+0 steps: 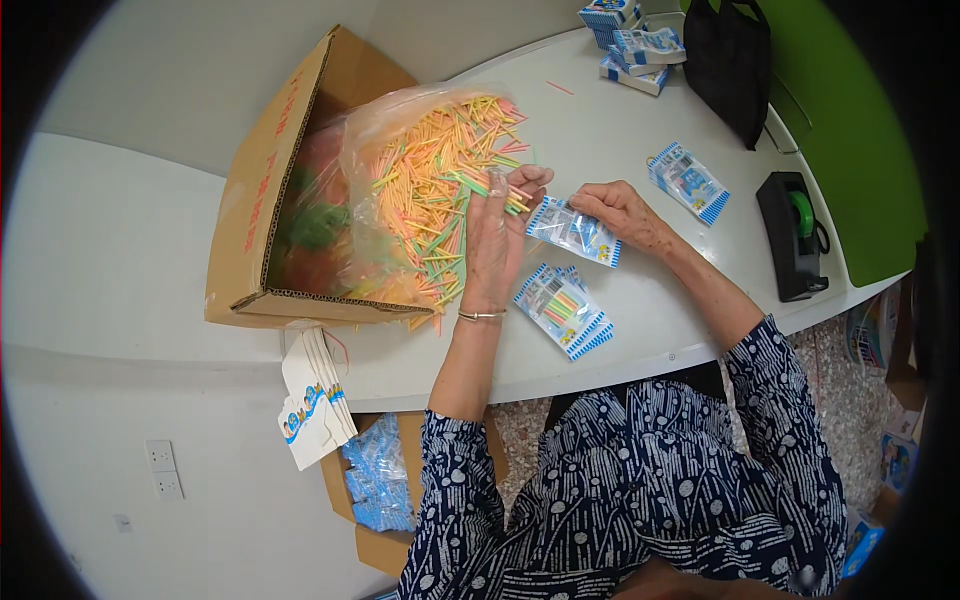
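My left hand (488,240), wearing a bracelet, is closed loosely around a small bunch of thin pastel sticks (516,203) in green, yellow and pink. Between the thumb and fingers of my right hand (625,215) is the upper edge of a blue-and-white plastic packet (572,236), whose left end lies close to my left fingers. Just beyond my left hand, a big heap of loose sticks (425,165) spills from a clear plastic bag (362,135) onto the table. Nearer to me lie a few overlapping packets (560,312); coloured sticks show through the top one.
The bag comes out of a cardboard box (262,190) tipped on its side. On the right are more packets (688,183), a black tape dispenser (790,235), a black bag (728,65) and stacked small boxes (640,50). Below the table's left edge, an open carton (380,475) holds blue packets.
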